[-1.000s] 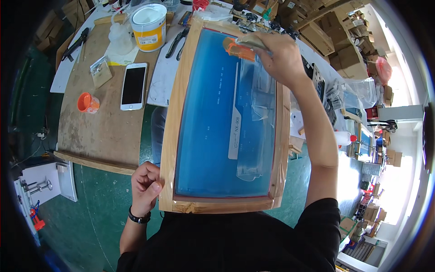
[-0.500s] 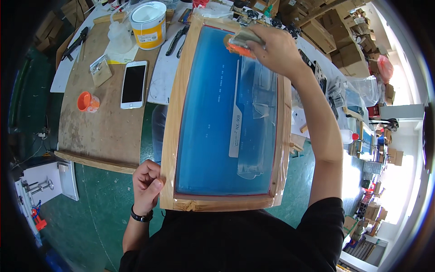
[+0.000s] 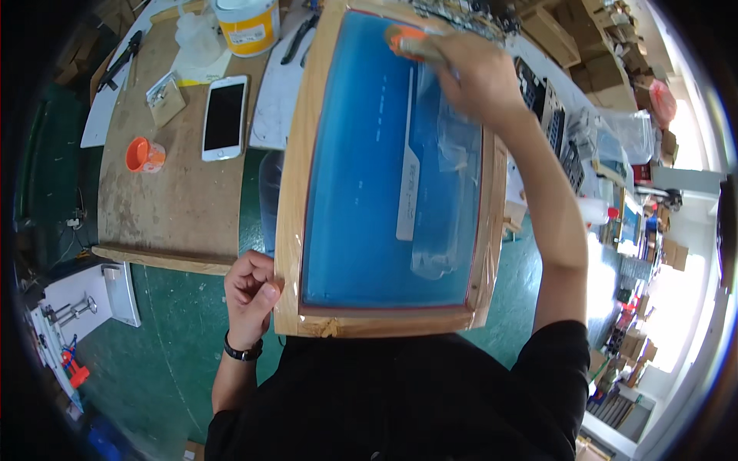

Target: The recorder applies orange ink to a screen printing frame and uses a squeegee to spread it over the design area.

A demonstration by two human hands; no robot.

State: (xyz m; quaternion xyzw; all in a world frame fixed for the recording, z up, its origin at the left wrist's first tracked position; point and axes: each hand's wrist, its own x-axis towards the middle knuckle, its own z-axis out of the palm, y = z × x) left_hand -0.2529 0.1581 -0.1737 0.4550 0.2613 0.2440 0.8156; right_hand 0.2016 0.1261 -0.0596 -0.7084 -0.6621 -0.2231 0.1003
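Pale wood borders a screen frame (image 3: 292,200) that holds blue mesh (image 3: 354,230) with a pale stencil and clear tape on its right half. At its lower left edge, my left hand (image 3: 250,300) grips the wood with curled fingers. Over the mesh's upper right, my right hand (image 3: 480,81) is closed round a scraper (image 3: 423,48) with orange ink on its edge, at the mesh near the top; blur hides whether it touches.
On the board (image 3: 173,207) at left lie a phone (image 3: 224,117), an orange cup (image 3: 145,155) and a small pale pad (image 3: 166,100). Behind are a yellow-white bucket (image 3: 248,27), pliers (image 3: 300,40), a squeeze bottle (image 3: 198,42) and, at right, stacked cartons (image 3: 553,38).
The view has shifted, so the frame and bench sit higher in the picture. My right hand and the scraper show higher too, with more motion blur. My left hand keeps its grip.
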